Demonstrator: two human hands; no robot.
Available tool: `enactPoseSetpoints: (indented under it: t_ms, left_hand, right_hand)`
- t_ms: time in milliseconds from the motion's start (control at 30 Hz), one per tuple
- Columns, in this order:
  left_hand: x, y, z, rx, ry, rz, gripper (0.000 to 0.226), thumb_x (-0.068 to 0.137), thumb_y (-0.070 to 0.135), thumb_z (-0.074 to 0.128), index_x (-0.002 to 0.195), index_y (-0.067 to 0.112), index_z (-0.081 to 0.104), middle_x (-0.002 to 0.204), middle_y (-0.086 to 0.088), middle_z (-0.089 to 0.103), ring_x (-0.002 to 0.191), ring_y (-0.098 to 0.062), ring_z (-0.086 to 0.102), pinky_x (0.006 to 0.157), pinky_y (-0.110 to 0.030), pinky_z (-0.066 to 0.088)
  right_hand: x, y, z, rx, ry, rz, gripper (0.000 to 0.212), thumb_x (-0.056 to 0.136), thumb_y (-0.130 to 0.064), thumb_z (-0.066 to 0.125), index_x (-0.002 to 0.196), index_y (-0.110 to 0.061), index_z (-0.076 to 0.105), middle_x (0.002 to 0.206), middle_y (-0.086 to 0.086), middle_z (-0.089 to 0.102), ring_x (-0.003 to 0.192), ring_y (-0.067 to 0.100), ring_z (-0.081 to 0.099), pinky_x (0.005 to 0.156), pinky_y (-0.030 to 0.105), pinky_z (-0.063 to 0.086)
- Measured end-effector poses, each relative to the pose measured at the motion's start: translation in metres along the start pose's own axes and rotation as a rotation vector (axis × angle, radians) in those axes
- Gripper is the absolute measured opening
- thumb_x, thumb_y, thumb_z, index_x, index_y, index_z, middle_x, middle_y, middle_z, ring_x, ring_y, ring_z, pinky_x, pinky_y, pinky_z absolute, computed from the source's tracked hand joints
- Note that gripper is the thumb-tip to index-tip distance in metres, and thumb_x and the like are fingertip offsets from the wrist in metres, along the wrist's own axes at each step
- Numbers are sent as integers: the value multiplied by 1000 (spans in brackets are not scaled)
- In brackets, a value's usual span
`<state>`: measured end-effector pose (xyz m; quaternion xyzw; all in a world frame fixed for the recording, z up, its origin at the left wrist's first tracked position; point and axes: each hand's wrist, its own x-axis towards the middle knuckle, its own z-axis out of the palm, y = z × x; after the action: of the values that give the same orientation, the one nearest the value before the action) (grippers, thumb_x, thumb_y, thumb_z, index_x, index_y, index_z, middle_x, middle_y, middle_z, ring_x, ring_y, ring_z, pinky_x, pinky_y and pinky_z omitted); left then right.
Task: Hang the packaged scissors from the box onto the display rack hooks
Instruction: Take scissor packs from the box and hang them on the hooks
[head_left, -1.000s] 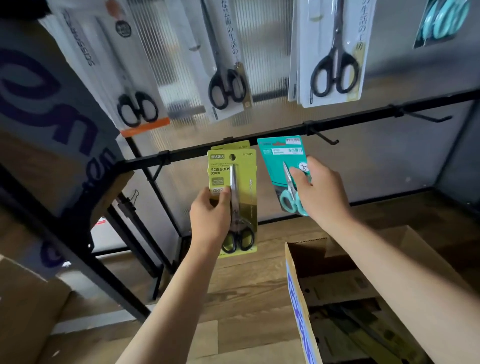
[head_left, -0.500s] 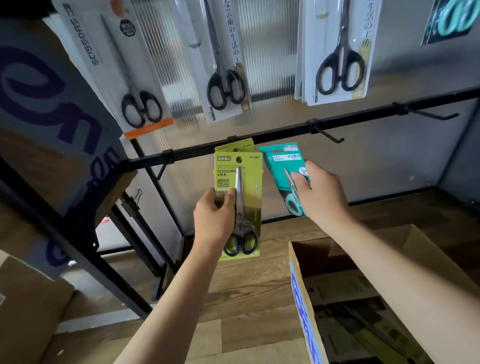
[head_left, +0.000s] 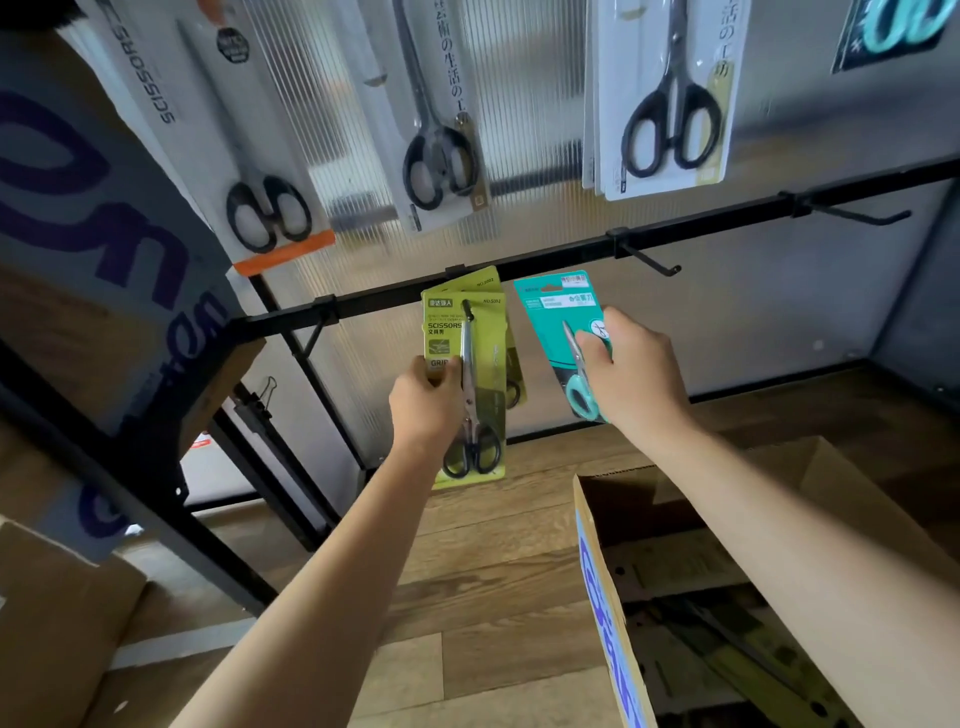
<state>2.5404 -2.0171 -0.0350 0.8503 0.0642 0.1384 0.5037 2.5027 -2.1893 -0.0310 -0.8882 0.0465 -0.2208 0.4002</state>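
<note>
Now the left hand (head_left: 426, 402) is pinching a green pack (head_left: 462, 374) at its hook (head_left: 470, 312); the right hand (head_left: 631, 374) is gripping a teal pack (head_left: 563, 322), unhung. More are waiting in the box (head_left: 608, 613).

Both forearms are bare all the way up to the frame edge, no sleeves showing. Left hand (head_left: 427, 402) and right hand (head_left: 636, 374): short nails, nothing worn on them.
</note>
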Motion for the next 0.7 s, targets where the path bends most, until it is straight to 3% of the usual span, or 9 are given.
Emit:
enactPoseSetpoints:
  t_ms: [267,400,533,700]
  left_hand:
    - [12,-5,3,63,-47,-83,24,96,29,48,97,6,56,80,-5,56,69,-20,51,59,-28,40]
    - [0,-3,-1,64,94,-86,29,93,22,50,118,8,55,101,-5,60,85,-24,56,76,-31,45]
    - [-14,22,-3,72,278,211,30,89,17,53,118,9,53,116,-10,57,110,-28,51,95,-41,42]
    - [-33,84,5,172,303,553,24,87,11,55,111,7,57,111,-12,57,105,-30,48,87,-37,35]
  right_hand:
    - [2,1,-10,22,13,39,5,99,-23,45,100,-18,45,132,5,55,113,25,59,60,24,54]
    - [3,-1,-21,17,40,29,4,100,-23,44,99,-19,45,132,5,55,112,26,59,62,26,57]
    - [4,-3,-36,76,83,6,8,100,-23,44,100,-16,48,132,5,55,114,25,59,63,27,58]
    - [9,-3,-73,207,176,-17,8,99,-24,45,98,-16,49,129,4,57,114,21,59,60,20,54]
